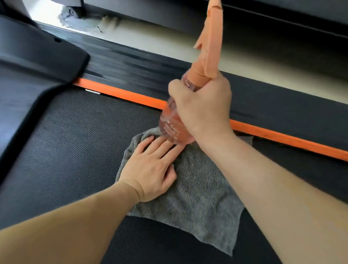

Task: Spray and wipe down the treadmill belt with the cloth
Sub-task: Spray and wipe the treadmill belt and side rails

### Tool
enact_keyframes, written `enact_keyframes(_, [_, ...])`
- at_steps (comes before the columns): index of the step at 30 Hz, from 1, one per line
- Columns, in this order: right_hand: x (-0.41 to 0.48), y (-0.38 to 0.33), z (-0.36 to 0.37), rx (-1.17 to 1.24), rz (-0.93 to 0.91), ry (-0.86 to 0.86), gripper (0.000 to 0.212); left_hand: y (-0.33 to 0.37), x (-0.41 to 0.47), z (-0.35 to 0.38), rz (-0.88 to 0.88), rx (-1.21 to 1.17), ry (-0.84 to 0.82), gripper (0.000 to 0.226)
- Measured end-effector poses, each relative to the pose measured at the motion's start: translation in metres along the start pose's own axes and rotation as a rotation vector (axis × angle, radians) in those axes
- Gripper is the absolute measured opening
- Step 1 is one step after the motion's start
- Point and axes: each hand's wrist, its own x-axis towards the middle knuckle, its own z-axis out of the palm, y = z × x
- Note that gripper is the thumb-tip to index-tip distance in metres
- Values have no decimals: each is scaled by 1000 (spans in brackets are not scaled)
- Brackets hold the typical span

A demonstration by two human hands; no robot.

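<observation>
As the black treadmill belt (76,146) lies under a spread grey cloth (202,194), an orange spray bottle (173,119) (nozzle up) hangs just above, its neck gripped by the right hand (203,107). The flat left hand (152,171) presses the cloth; wiping forward could knock its fingers against the bottle.

Fingertips of left hand (150,171) hidden behind spray bottle (170,121). Bottle print too blurred to read; middle covered by right hand (203,109). Far corner of cloth (202,194) lost behind right forearm (267,188). Ribs of side rail (122,67) motion-smeared.
</observation>
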Motion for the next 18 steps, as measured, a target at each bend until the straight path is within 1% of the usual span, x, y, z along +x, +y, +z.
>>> enact_keyframes(2, [-22, 4, -31, 42, 45, 36, 22, 4, -2, 2, 24, 12, 13, 50])
enact_keyframes(4, [-41, 8, -56, 49, 67, 21, 32, 0, -3, 2, -5, 17, -17, 57])
enact_keyframes(6, [-66, 17, -84, 95, 152, 38, 34, -1, -5, 3, -18, 31, -31, 61])
enact_keyframes(7, [-80, 21, -101, 158, 219, 56, 32, 1, -4, 1, -17, 48, -27, 61])
enact_keyframes(8, [-92, 26, -112, 235, 309, 62, 26, 0, -4, 1, -22, 61, -27, 62])
enact_keyframes(10, [-118, 43, -135, 440, 534, 94, 7, 2, -2, -1, -26, 106, -51, 63])
enact_keyframes(12, [-145, 59, -152, 636, 709, 137, 22, 7, -2, -1, -34, 166, -91, 65])
enact_keyframes(13, [-158, 66, -159, 719, 754, 171, 24, 11, -3, 0, -56, 189, -90, 67])
enact_keyframes(14, [-171, 72, -166, 795, 777, 206, 27, 21, -2, 2, -104, 189, -101, 69])
enact_keyframes(16, [-193, 84, -187, 935, 765, 246, 42, 51, -1, 7, -232, 149, -103, 74])
enact_keyframes(17, [-200, 87, -194, 976, 757, 255, 49, 65, -1, 10, -275, 133, -99, 76])
enact_keyframes(18, [-214, 89, -211, 1019, 757, 260, 54, 89, -1, 12, -278, 131, -102, 78])
